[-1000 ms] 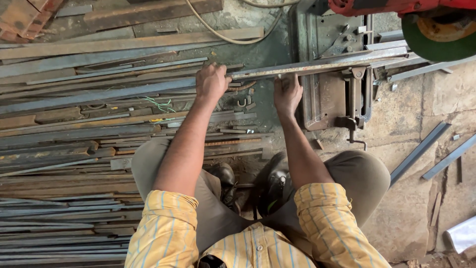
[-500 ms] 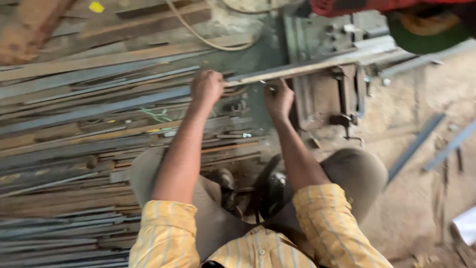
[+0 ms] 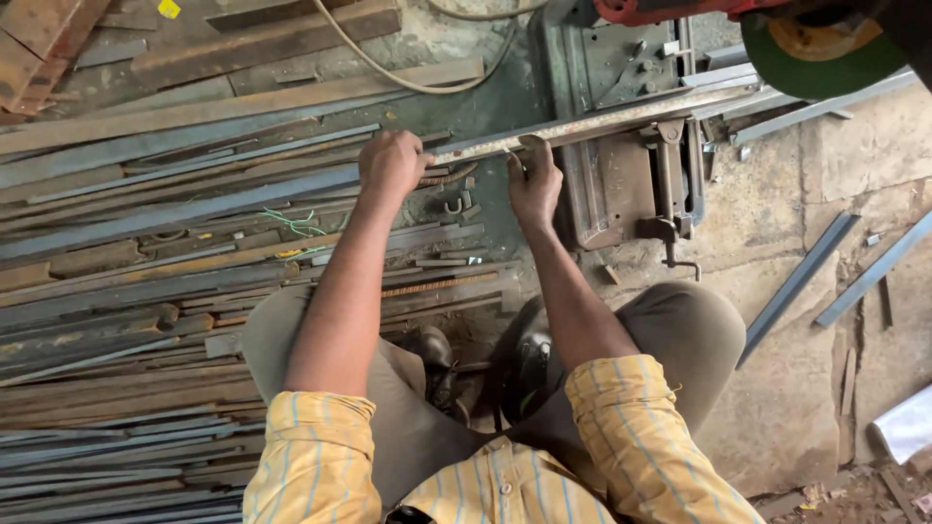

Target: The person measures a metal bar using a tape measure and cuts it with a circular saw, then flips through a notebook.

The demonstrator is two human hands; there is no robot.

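left hand (image 3: 390,163) grips metal strip (image 3: 602,121) | right hand (image 3: 534,180) pressing it | strip lies across vise (image 3: 636,184)
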